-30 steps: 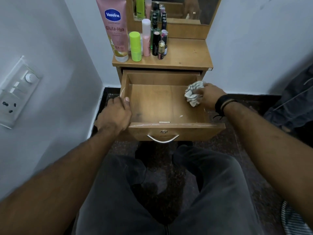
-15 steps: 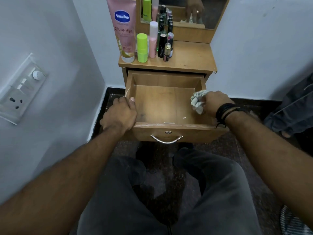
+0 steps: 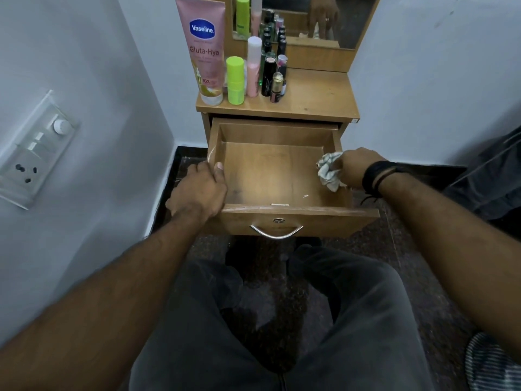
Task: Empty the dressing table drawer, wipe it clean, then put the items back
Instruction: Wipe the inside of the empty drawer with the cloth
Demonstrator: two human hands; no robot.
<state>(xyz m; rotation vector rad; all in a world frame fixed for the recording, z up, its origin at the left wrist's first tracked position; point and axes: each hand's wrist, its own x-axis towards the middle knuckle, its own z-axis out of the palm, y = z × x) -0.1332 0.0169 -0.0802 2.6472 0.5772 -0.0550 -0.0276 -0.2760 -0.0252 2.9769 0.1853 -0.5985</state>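
The wooden drawer (image 3: pixel 270 170) of the dressing table is pulled out, and nothing lies on its floor. My left hand (image 3: pixel 200 190) grips the drawer's left wall near the front corner. My right hand (image 3: pixel 356 167) holds a crumpled white cloth (image 3: pixel 328 172) against the inside of the drawer's right wall. On the table top (image 3: pixel 315 97) stand a pink Vaseline tube (image 3: pixel 204 52), a lime green bottle (image 3: pixel 235 80), a pink bottle (image 3: pixel 253 69) and several small dark cosmetics (image 3: pixel 275 77).
A mirror (image 3: pixel 304 18) rises behind the table top. A switch and socket plate (image 3: pixel 33 150) is on the left wall. My knees in dark trousers (image 3: pixel 276 320) are right below the drawer's metal handle (image 3: pixel 276 232). Dark cloth (image 3: pixel 490 176) lies at the right.
My right hand has drawn the cloth along the drawer's right wall toward the front. My left hand has kept its hold on the left wall. The camera has shifted slightly.
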